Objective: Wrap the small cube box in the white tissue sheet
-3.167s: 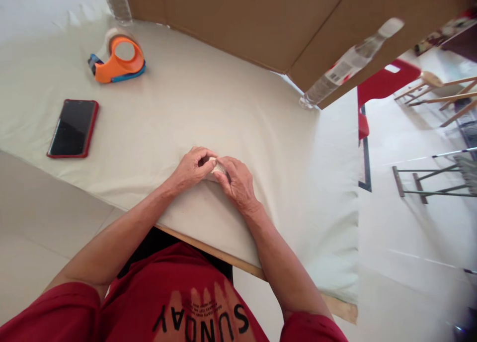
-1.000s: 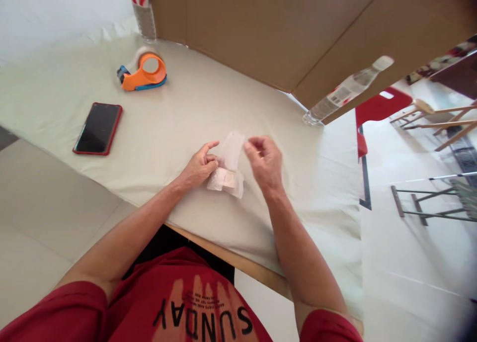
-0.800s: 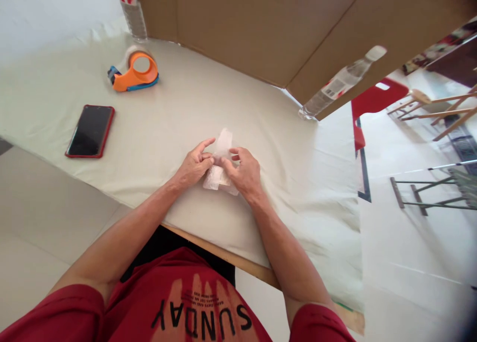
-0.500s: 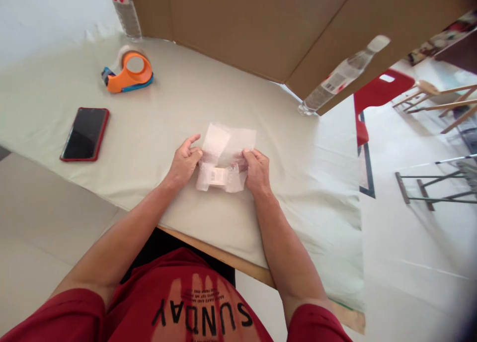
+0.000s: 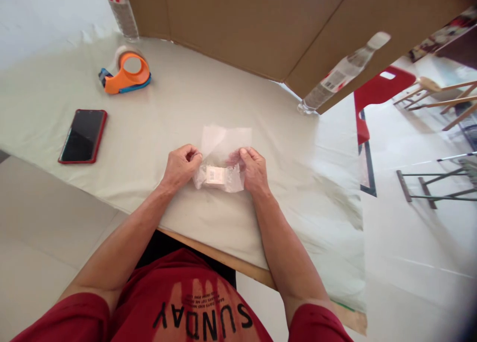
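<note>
A small pale box (image 5: 215, 175) lies near the table's front edge, partly wrapped in clear bubble wrap (image 5: 234, 179). A flat sheet of the wrap spreads out behind the box. On the left side, my left hand (image 5: 182, 164) pinches the wrap's edge between thumb and forefinger, the other fingers curled in. My right hand (image 5: 254, 168) grips the wrap on the right, thumb on top and some fingers showing through the clear film. Neither hand covers the box's top face.
An orange and blue tape dispenser (image 5: 128, 76) and a red-cased phone (image 5: 84, 135) lie to the left. Brown cardboard (image 5: 231, 29) stands at the back, with a plastic bottle (image 5: 339, 78) at its right and another bottle (image 5: 124, 16) at its left. Beyond the table's right edge is a red stool (image 5: 383, 91).
My left forefinger, stretched out before, has curled in to a pinch. The left part of the wrap, raised earlier, now lies flatter. My right hand keeps its grip.
</note>
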The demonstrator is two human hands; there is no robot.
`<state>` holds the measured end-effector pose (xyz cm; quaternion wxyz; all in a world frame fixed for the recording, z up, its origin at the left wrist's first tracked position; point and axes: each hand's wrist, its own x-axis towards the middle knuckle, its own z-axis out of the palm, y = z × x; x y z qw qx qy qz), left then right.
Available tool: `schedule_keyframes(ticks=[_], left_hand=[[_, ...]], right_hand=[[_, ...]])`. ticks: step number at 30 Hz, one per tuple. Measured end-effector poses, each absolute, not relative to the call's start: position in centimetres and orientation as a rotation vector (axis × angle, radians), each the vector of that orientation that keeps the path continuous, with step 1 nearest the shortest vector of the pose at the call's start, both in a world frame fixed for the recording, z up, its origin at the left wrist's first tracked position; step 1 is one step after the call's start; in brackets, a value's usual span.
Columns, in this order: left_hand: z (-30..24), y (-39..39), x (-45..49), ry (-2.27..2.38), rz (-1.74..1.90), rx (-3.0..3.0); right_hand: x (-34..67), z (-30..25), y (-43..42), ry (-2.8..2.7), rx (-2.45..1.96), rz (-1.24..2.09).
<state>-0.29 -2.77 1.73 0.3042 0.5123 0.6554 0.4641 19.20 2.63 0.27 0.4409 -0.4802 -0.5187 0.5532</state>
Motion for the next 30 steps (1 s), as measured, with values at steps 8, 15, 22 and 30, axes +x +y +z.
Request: schedule_keyframes(ticks=[8, 15, 22, 30], left_hand=[[0.7, -1.5, -1.5, 1.764, 1.389, 1.015], [0.7, -2.4, -1.6, 1.849, 1.698, 1.394], [1.5, -4.1, -0.8, 1.45, 1.338, 2.049], [2.3, -3.3, -2.7, 1.332, 1.316, 1.4]], right_hand=[[21.9, 0.0, 4.2, -1.552, -1.489, 0.675], [21.4, 3.9, 2.6, -1.61, -1.17, 0.731], [20.7, 4.8, 1.9, -2.081, -1.214, 0.948], [21.1, 7.4, -0.3, -2.455, -0.612, 1.764]])
